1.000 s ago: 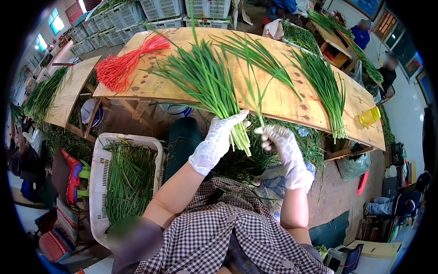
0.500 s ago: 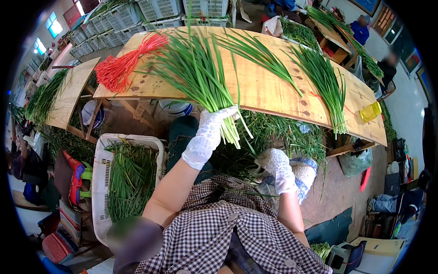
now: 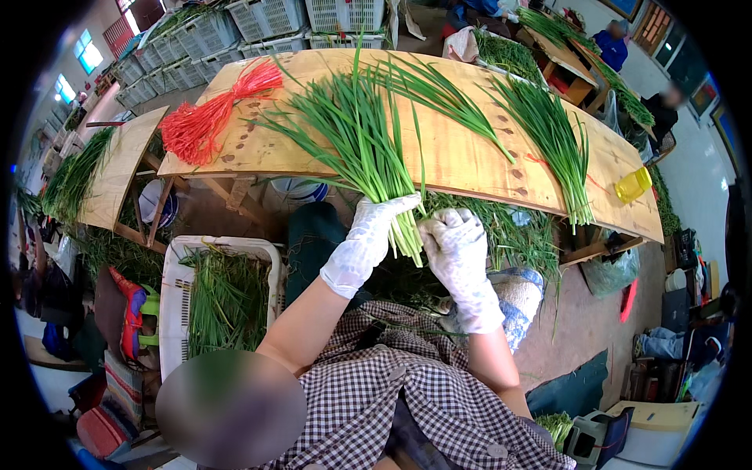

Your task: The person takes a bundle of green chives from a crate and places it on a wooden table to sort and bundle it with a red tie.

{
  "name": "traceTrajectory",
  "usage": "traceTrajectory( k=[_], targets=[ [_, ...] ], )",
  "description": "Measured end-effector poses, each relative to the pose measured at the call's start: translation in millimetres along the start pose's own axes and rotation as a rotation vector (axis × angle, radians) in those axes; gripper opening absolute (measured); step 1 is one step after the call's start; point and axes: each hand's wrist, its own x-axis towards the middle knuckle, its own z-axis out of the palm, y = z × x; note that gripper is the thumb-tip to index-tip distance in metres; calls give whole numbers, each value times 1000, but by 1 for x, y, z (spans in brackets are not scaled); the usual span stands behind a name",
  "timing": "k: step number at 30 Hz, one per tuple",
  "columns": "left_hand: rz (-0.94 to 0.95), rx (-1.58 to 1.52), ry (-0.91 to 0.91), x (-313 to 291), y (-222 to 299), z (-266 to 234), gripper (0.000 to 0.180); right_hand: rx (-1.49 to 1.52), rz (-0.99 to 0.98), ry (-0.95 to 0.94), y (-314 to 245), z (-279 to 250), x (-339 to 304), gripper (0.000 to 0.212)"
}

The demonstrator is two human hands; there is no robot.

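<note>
My left hand (image 3: 366, 237), in a patterned white glove, is closed round the pale lower stems of a bunch of garlic chives (image 3: 364, 145). The long green leaves fan out over the near edge of the wooden table (image 3: 313, 157), and the cut ends stick out below the hand. Close beside these ends, my right hand (image 3: 460, 262), gloved alike, has its fingers curled tight; what they pinch, if anything, is hidden. On the table lie a loose sheaf of chives (image 3: 454, 102) and, farther right, a thicker bunch (image 3: 560, 153) with a red tie near it.
A heap of red twine (image 3: 204, 121) rests at the table's left, a yellow container (image 3: 633, 186) at its right end. Left of my legs stands a white crate (image 3: 176, 305) with greens. Leaves litter the floor beneath the table. Stacked crates (image 3: 266, 23) and other people are farther back.
My right hand has risen from near my lap to beside the stem ends, its fingers now curled. My left hand and the bunch have shifted slightly right and lower.
</note>
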Motion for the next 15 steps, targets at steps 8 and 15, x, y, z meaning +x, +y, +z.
traceTrajectory(
  k=[8, 15],
  targets=[
    [8, -116, -64, 14, 15, -6, 34, 212, 418, -714, 38, -30, -49, 27],
    [-204, -383, -195, 9, 17, -15, 32, -372, 662, -214, 115, -28, 39, 28]
  ],
)
